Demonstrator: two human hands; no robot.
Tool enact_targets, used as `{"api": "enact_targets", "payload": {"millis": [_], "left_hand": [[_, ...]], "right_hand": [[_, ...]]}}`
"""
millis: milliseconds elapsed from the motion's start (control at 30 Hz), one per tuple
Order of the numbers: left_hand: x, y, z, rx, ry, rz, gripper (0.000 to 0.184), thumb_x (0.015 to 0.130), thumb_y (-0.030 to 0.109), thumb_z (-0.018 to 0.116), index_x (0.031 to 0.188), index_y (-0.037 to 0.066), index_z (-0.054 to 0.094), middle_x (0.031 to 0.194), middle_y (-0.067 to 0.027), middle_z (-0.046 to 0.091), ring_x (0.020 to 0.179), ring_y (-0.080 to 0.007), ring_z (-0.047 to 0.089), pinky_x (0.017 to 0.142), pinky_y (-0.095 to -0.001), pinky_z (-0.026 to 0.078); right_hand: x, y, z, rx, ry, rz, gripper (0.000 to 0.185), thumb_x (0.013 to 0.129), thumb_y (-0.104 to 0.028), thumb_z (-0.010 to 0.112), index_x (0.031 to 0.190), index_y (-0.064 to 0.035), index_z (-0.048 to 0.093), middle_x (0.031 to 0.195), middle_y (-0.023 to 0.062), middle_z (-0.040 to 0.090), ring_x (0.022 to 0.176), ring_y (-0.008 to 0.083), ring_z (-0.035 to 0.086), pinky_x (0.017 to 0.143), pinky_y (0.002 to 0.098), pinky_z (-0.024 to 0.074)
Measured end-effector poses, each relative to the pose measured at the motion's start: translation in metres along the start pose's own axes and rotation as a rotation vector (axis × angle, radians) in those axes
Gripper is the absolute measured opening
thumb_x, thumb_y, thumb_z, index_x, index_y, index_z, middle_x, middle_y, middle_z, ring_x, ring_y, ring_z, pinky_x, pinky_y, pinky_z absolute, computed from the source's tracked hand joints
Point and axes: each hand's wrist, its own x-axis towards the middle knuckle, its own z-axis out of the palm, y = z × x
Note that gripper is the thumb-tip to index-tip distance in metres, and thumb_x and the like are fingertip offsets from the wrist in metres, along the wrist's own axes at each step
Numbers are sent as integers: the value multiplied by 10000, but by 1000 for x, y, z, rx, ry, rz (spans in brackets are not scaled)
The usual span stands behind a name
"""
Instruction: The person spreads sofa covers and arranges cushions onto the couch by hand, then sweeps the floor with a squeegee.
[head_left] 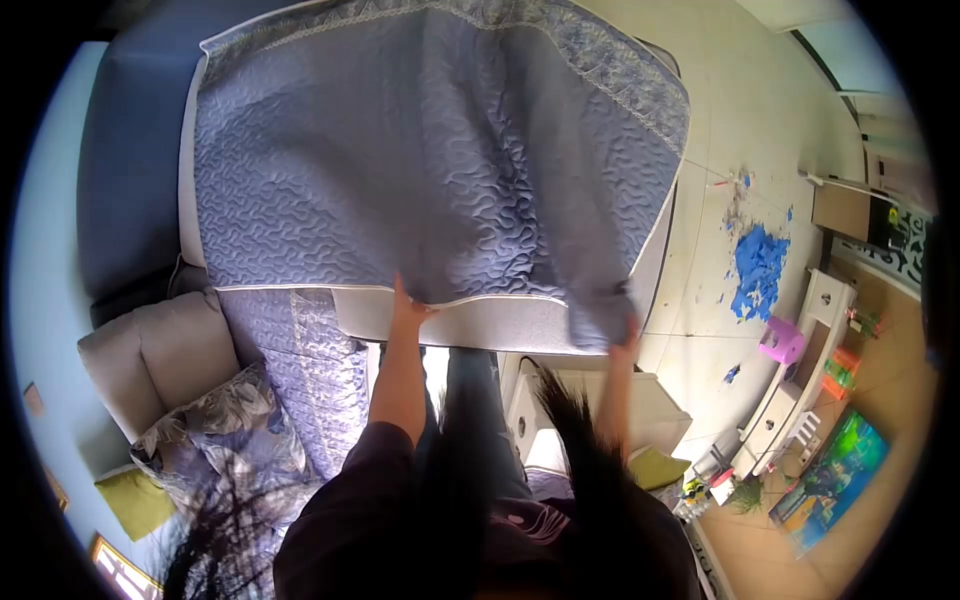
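Left hand (410, 309) is gripping the hem of the quilted cover (320, 200), which is lying over the padded base (500, 328); right hand (627, 338) is apparently clutching a bunched fold (598, 315) by the base's near right corner. Uneven pulling could be leaving it crooked (I'm guessing from afar). Blur is obscuring the cover's middle and the right fingers.

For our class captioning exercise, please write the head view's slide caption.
Left hand and right hand hold a quilted grey-blue cover by its near side.
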Motion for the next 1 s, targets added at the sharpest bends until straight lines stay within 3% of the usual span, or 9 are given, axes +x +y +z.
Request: {"api": "enact_targets", "payload": {"millis": [100, 167, 333, 400, 467, 567, 767, 900, 1000], "left_hand": [[55, 3, -10, -31, -405, 410, 644, 663, 435, 530, 1185, 197, 237, 1209, -77, 279, 1084, -240, 296, 858, -450, 251], [44, 8, -39, 80, -310, 456, 579, 672, 404, 532, 1149, 180, 294, 1167, -75, 328, 1041, -224, 341, 836, -403, 290], [3, 20, -104, 265, 261, 333, 367, 696, 313, 519, 1009, 140, 440, 943, -44, 485, 844, -152, 471, 722, -299, 371], [-6, 30, -135, 346, 257, 288, 294, 705, 268, 495, 964, 135, 455, 856, -13, 493, 764, -129, 486, 657, -259, 367], [-9, 43, -154, 247, 275, 327, 293, 705, 259, 490, 966, 132, 453, 862, -9, 494, 774, -125, 485, 644, -252, 362], [-3, 73, -172, 142, 226, 391, 303, 711, 248, 482, 980, 116, 438, 886, -6, 495, 788, -131, 484, 643, -255, 359], [-4, 168, -168, 62, 101, 608, 360, 716, 230, 498, 1032, 97, 386, 920, -37, 487, 758, -133, 502, 607, -244, 378], [38, 237, -197, -38, 168, 639, 424, 706, 206, 520, 1065, 73, 338, 936, -62, 476, 725, -135, 509, 566, -237, 395], [135, 296, -273, -119, 60, 927, 465, 675, 134, 569, 1053, 29, 319, 931, -89, 466, 684, -127, 512, 510, -231, 408]], "right_hand": [[6, -118, -41, 642, 270, 182, 340, 707, -118, 503, 1028, -22, 448, 1088, 111, 428, 1023, 248, 379, 883, 399, 276], [28, -126, -110, 405, 423, 274, 373, 658, -159, 563, 991, -18, 471, 1042, 108, 468, 970, 263, 423, 849, 379, 311], [42, -76, -112, -1228, 1233, 415, 481, 570, -332, 609, 935, -46, 483, 960, 131, 454, 836, 269, 492, 671, 389, 418], [36, -46, -25, -1488, 924, 131, 560, 592, -264, 614, 1069, -90, 376, 1039, 130, 405, 923, 286, 444, 730, 447, 367], [46, 11, 35, -1613, 386, -497, 589, 577, -166, 614, 1095, -63, 352, 1063, 133, 390, 984, 290, 382, 808, 397, 314], [19, 39, 211, -1327, -320, -862, 506, 593, -8, 545, 1065, -21, 365, 1046, 151, 352, 962, 271, 367, 778, 320, 345], [-53, 108, 435, -1476, -995, -675, 480, 605, -146, 557, 1056, -89, 400, 1116, 167, 349, 997, 306, 373, 806, 387, 334], [-90, 148, 515, -1687, -961, -798, 473, 603, -171, 564, 1038, -69, 409, 1083, 153, 372, 965, 296, 401, 779, 352, 363], [-92, 181, 555, -1785, -863, -639, 419, 600, -186, 572, 976, -65, 431, 1093, 146, 363, 926, 282, 428, 731, 361, 380]]}}
